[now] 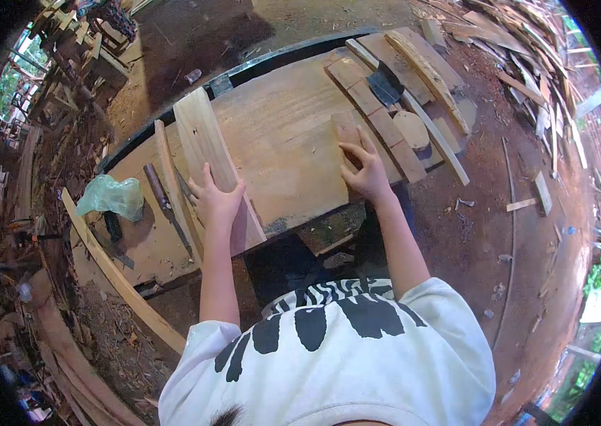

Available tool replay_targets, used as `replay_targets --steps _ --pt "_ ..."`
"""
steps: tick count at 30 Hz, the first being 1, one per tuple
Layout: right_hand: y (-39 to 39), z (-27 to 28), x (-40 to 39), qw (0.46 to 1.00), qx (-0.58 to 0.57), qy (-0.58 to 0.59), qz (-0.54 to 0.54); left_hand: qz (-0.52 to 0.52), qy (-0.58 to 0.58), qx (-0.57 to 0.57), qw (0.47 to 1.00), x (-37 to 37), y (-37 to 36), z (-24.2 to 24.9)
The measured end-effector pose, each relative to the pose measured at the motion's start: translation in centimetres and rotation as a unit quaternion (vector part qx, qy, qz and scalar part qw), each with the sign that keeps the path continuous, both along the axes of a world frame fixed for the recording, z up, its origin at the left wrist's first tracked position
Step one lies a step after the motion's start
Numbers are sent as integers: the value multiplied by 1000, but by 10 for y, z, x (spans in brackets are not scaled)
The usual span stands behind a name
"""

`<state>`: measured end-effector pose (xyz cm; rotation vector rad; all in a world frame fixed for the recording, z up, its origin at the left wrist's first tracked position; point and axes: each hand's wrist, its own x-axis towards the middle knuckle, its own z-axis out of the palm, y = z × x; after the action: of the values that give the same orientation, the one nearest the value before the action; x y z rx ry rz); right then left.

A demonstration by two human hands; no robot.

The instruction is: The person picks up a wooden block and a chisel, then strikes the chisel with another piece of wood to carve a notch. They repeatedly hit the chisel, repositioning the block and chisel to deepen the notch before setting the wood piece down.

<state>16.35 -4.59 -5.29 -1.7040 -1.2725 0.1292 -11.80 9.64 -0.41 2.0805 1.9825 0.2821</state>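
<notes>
My left hand [216, 206] lies with fingers spread on a long, pale wooden plank [208, 135], its thumb reaching across toward the right edge. The plank rests flat across the workbench [279, 142]. At the right, my right hand [366, 170] has curled fingers on a short wooden board [346, 128], which it partly covers. Just beyond that hand lies a brown wooden strip [378, 117] with dark lines across it. Left of the plank are a narrow wooden strip [170, 170] and a tool with a dark rounded handle [153, 181].
A green plastic bag [112, 197] sits at the bench's left end beside a dark object [112, 226]. A curved dark piece [385, 85], a rounded wooden piece [412, 130] and more strips lie at the right end. Scrap wood [520, 50] is heaped at upper right.
</notes>
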Motion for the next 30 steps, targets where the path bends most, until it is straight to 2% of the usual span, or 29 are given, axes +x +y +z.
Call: replay_targets --steps 2,5,7,9,11,13,15,17,22,25,30 --pt "-4 11 -2 993 -37 115 14 -1 -1 -7 1000 5 -5 2" --pt "-17 -4 -5 993 -63 98 -2 10 28 -24 999 20 -18 7" --pt "-36 -3 -10 990 -57 131 16 -12 3 -21 1000 29 -23 3" --pt "-59 2 -11 955 -53 282 71 -27 7 -31 999 47 -28 -1" --pt "-81 1 0 952 -56 284 101 -40 9 -42 998 66 -30 -11" --pt "-103 5 6 881 -22 448 151 -93 -17 -21 995 87 -30 -22" --pt "-128 7 10 863 -17 480 154 -98 4 -23 995 120 -34 -24" --pt "-149 10 9 806 45 567 163 -101 27 -24 994 152 -39 -27" --pt "-173 21 14 827 75 548 103 -165 12 4 986 223 -50 -31" --pt "-171 35 15 852 81 511 79 -214 -18 -28 976 248 -55 -27" --pt "-159 52 18 893 97 437 51 -218 -75 -8 973 279 -69 -31"
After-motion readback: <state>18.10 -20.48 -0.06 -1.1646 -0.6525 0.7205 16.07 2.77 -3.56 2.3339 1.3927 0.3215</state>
